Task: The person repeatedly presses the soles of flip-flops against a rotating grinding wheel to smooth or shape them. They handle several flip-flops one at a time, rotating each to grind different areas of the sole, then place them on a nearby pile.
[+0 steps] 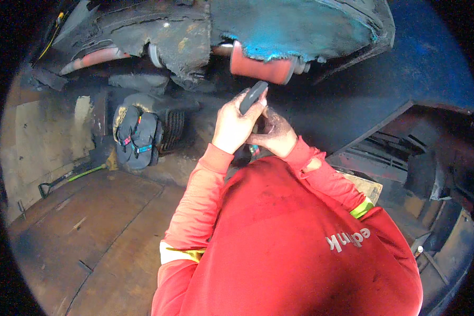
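Left grip (236, 124) around dark handle (253, 97)

A smooth, matt black plastic handle (253, 96) is gripped. The red cylindrical metal part (260, 68) looks dull and scuffed, the teal-stained panel (295, 26) rough (flaking at its edge), the brown wooden floorboards (105, 231) worn and matt.
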Demonstrator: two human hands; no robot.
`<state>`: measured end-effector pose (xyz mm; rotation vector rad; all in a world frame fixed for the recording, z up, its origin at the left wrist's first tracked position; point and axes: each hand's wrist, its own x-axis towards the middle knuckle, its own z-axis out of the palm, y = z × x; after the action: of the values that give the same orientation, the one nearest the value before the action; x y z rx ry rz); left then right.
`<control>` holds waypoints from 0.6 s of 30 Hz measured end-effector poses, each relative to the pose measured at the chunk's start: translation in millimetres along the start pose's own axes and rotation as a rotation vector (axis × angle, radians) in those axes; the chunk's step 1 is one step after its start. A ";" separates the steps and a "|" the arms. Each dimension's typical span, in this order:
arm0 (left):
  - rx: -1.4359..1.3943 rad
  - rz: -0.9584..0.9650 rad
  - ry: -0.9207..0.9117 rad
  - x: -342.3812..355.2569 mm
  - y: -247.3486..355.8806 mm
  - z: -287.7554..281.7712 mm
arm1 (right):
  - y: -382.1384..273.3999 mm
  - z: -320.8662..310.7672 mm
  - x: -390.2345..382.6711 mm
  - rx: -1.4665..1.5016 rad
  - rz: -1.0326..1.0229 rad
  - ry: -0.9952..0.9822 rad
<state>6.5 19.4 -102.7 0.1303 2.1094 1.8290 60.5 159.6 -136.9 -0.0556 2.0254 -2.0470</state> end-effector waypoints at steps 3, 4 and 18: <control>0.022 -0.042 -0.015 2.5 5.1 -5.3 | 0.4 0.8 7.6 0.456 0.090 -0.088; 0.074 -0.076 -0.021 2.6 6.1 -6.7 | 1.2 0.4 7.9 0.491 0.125 -0.103; -0.010 -0.057 -0.005 32.8 -32.3 31.9 | 9.6 -45.5 22.6 0.397 0.190 -0.142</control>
<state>-9.1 53.7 -144.2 0.0719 2.0789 1.8037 30.6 199.4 -151.2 0.0623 1.4532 -2.2081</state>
